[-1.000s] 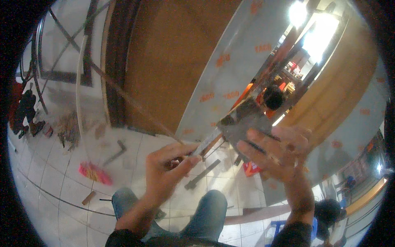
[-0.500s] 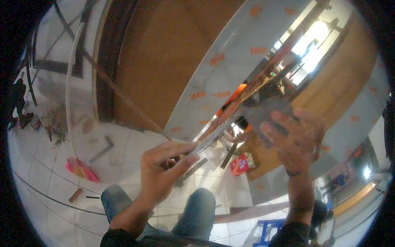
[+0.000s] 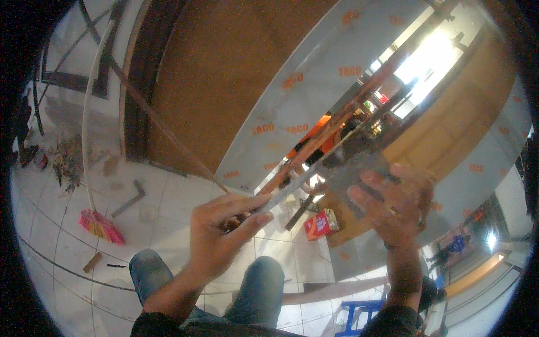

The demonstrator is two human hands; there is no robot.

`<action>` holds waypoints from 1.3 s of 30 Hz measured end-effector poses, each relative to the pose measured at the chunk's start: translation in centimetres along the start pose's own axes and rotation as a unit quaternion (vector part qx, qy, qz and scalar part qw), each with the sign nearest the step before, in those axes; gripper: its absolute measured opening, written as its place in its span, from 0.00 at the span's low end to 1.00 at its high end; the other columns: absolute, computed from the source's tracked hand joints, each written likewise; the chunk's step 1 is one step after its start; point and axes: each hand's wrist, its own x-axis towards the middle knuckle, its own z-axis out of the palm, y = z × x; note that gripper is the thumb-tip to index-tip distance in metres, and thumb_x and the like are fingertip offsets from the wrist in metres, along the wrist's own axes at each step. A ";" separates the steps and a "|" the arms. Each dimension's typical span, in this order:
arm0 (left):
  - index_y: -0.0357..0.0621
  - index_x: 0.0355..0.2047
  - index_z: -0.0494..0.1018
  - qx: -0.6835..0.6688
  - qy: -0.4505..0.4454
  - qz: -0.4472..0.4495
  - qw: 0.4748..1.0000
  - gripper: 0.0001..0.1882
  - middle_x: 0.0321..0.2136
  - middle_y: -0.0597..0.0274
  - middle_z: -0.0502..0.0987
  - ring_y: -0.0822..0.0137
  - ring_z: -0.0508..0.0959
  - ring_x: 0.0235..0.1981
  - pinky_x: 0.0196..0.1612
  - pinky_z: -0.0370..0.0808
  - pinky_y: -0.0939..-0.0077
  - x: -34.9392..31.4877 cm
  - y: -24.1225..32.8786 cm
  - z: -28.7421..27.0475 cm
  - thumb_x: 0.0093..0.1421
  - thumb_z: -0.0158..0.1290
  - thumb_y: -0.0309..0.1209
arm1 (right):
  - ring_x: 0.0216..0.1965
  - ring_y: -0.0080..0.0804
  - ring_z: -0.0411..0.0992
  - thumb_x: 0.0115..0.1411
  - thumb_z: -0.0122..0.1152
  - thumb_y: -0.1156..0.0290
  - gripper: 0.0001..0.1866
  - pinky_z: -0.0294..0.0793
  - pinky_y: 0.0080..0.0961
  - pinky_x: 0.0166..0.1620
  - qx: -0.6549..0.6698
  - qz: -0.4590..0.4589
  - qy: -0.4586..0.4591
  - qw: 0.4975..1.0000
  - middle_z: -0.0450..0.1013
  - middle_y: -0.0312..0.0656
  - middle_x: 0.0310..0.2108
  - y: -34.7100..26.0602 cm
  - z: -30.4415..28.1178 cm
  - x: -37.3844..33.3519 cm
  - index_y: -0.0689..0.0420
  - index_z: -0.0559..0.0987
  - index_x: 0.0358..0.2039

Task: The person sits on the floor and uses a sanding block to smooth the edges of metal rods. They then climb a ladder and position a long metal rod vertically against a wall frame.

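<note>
My left hand (image 3: 222, 233) pinches the near end of a long, thin, pale strip (image 3: 295, 182) between thumb and fingers. The strip slants up and away to the right. On its right side, my right hand (image 3: 393, 205) is closed around a dark grey, flat, block-like piece (image 3: 348, 174). That piece lies against or very close to the strip; blur hides its exact kind and whether they touch. My right fingertips bend over its near side.
Large boards with grey printed film (image 3: 314, 84) stand ahead, a brown panel (image 3: 224, 67) behind them. A pink broom (image 3: 101, 226) leans at left over white tiles. A red box (image 3: 321, 224) sits beyond my knees, a blue stool (image 3: 359, 315) at lower right.
My right hand and the grey piece have shifted slightly down and nearer to me. My left hand keeps its pinch on the strip. The whole view has turned a little.
</note>
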 end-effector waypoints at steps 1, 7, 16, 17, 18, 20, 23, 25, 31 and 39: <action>0.37 0.40 0.80 -0.001 -0.005 -0.009 1.000 0.12 0.29 0.59 0.78 0.78 0.73 0.22 0.21 0.67 0.87 0.0 0.1 -0.1 0.55 0.61 0.27 | 0.52 0.27 0.64 0.44 0.66 0.63 0.25 0.63 0.29 0.46 -0.009 0.016 0.003 1.000 0.73 0.18 0.50 0.0 0.0 0.1 0.28 0.79 0.46; 0.41 0.43 0.80 0.000 -0.023 -0.036 0.999 0.13 0.30 0.62 0.79 0.80 0.73 0.26 0.24 0.65 0.88 -0.1 0.6 0.2 0.55 0.61 0.25 | 0.53 0.25 0.64 0.46 0.65 0.63 0.23 0.63 0.25 0.46 0.041 -0.048 0.008 0.998 0.73 0.18 0.50 -2.9 0.9 -0.8 0.31 0.80 0.46; 0.43 0.46 0.79 -0.003 -0.032 -0.047 0.998 0.15 0.31 0.62 0.78 0.79 0.74 0.26 0.26 0.69 0.87 -0.4 1.1 -0.3 0.56 0.59 0.24 | 0.52 0.25 0.65 0.47 0.66 0.61 0.20 0.64 0.23 0.45 0.129 -0.025 0.003 0.991 0.74 0.21 0.51 -3.2 -1.3 0.2 0.32 0.82 0.43; 0.43 0.47 0.78 -0.014 -0.036 -0.065 0.997 0.16 0.31 0.62 0.78 0.79 0.74 0.26 0.26 0.70 0.86 -0.2 1.4 0.1 0.56 0.59 0.25 | 0.52 0.26 0.65 0.47 0.66 0.60 0.18 0.65 0.24 0.45 0.094 0.000 -0.025 0.995 0.74 0.21 0.50 -2.5 -2.7 0.4 0.31 0.82 0.42; 0.44 0.47 0.78 -0.023 -0.040 -0.084 0.995 0.16 0.31 0.62 0.79 0.79 0.74 0.25 0.26 0.70 0.86 -0.1 1.5 0.3 0.57 0.59 0.25 | 0.52 0.28 0.65 0.47 0.67 0.60 0.17 0.65 0.26 0.45 0.077 0.033 0.003 0.996 0.74 0.20 0.49 -1.8 -3.1 0.1 0.29 0.82 0.40; 0.40 0.47 0.78 -0.024 -0.040 -0.059 0.997 0.16 0.31 0.60 0.79 0.77 0.75 0.23 0.22 0.70 0.85 0.0 1.0 0.6 0.56 0.58 0.25 | 0.52 0.32 0.65 0.50 0.65 0.59 0.12 0.66 0.32 0.47 0.059 0.086 0.095 0.990 0.75 0.23 0.47 -0.6 -3.3 -0.4 0.30 0.81 0.36; 0.38 0.46 0.77 -0.029 -0.058 -0.067 0.996 0.16 0.32 0.58 0.79 0.75 0.76 0.24 0.22 0.71 0.84 -0.5 0.3 -0.1 0.56 0.58 0.25 | 0.51 0.42 0.66 0.61 0.54 0.59 0.07 0.67 0.41 0.50 0.056 0.090 0.205 0.973 0.74 0.36 0.45 0.5 -3.0 -0.2 0.41 0.80 0.31; 0.38 0.46 0.77 -0.054 -0.071 -0.099 0.991 0.17 0.33 0.58 0.79 0.74 0.76 0.25 0.23 0.73 0.82 -0.8 0.3 -0.8 0.56 0.59 0.25 | 0.51 0.46 0.65 0.63 0.53 0.59 0.11 0.67 0.44 0.51 0.052 0.062 0.176 0.981 0.74 0.41 0.45 0.6 -3.3 -0.1 0.46 0.80 0.30; 0.38 0.47 0.77 -0.127 -0.083 -0.106 0.983 0.17 0.34 0.56 0.79 0.72 0.77 0.28 0.28 0.76 0.79 -2.2 -0.4 -2.6 0.56 0.58 0.25 | 0.51 0.44 0.62 0.56 0.61 0.59 0.08 0.65 0.44 0.53 0.045 0.038 0.028 0.998 0.73 0.41 0.44 -1.4 -5.4 -0.2 0.47 0.81 0.31; 0.38 0.47 0.77 -0.123 -0.116 -0.132 0.977 0.17 0.32 0.59 0.78 0.73 0.76 0.26 0.24 0.74 0.82 -4.6 -0.8 -5.1 0.56 0.58 0.26 | 0.56 0.31 0.57 0.47 0.68 0.62 0.13 0.61 0.33 0.52 0.092 -0.011 -0.045 0.995 0.73 0.24 0.48 -7.5 -3.8 0.3 0.33 0.82 0.35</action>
